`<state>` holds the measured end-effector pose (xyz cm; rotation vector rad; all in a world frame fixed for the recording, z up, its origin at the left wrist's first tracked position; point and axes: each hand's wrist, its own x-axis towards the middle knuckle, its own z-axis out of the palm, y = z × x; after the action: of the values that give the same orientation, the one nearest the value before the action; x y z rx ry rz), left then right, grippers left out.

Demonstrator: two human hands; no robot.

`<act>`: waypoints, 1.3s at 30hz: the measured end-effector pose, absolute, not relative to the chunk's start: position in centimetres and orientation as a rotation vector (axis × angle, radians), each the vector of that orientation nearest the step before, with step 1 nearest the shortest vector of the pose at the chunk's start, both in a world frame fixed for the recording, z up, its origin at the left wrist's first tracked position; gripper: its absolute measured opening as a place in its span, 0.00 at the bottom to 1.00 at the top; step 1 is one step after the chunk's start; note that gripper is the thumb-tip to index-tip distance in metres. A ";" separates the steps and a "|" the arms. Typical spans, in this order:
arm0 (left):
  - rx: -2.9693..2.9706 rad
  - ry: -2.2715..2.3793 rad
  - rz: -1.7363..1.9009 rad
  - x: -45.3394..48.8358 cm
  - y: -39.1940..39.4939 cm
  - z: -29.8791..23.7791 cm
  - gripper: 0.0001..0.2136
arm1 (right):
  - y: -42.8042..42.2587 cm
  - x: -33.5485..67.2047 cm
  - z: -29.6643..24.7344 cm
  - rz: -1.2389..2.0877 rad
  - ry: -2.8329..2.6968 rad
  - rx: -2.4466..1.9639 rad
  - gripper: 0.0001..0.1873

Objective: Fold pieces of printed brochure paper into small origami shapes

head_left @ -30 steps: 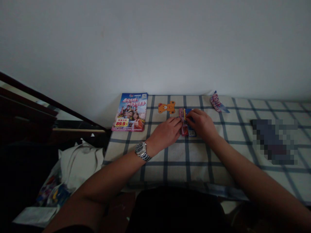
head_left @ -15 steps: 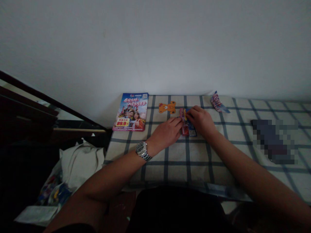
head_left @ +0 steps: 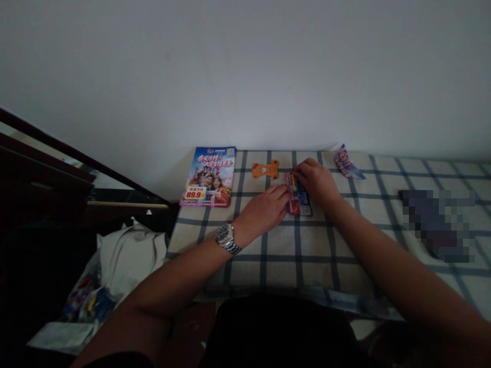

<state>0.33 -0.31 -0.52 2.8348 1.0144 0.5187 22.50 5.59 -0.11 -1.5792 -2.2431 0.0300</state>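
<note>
A folded colourful paper strip (head_left: 299, 202), red on its left side and blue on its right, lies on the checked cloth (head_left: 307, 250). My left hand (head_left: 264, 209), with a metal watch on the wrist, presses its fingertips flat on the strip's left edge. My right hand (head_left: 316, 181) rests on the strip's upper end, fingers curled down onto it. An orange bear-shaped cutout (head_left: 266, 169) lies just beyond my left hand.
A printed flyer (head_left: 209, 176) lies at the cloth's far left corner by the white wall. A small folded patterned paper (head_left: 345, 163) sits at the back right. A blurred dark object (head_left: 437, 222) is at right. Bags and a white sack (head_left: 126, 255) lie on the floor at left.
My right hand has slid up along the strip towards its far end, uncovering more of the blue lower part. The left hand has hardly moved.
</note>
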 end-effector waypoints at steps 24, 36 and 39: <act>2.822 1.019 0.517 0.2 -0.1 -0.6 0.18 | 5.2 23.6 -0.3 0.132 -2.242 -1.383 0.07; 2.826 1.039 0.493 0.2 -0.1 -0.7 0.19 | 3.7 25.1 -1.4 0.177 -2.315 -1.213 0.03; 2.829 1.040 0.486 0.2 -0.2 -0.6 0.19 | 3.6 25.2 -1.6 0.188 -2.316 -1.180 0.04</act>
<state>0.17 -0.17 -0.60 2.8290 1.0399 0.4861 25.24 3.62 -1.64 -1.1798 -2.3157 0.1883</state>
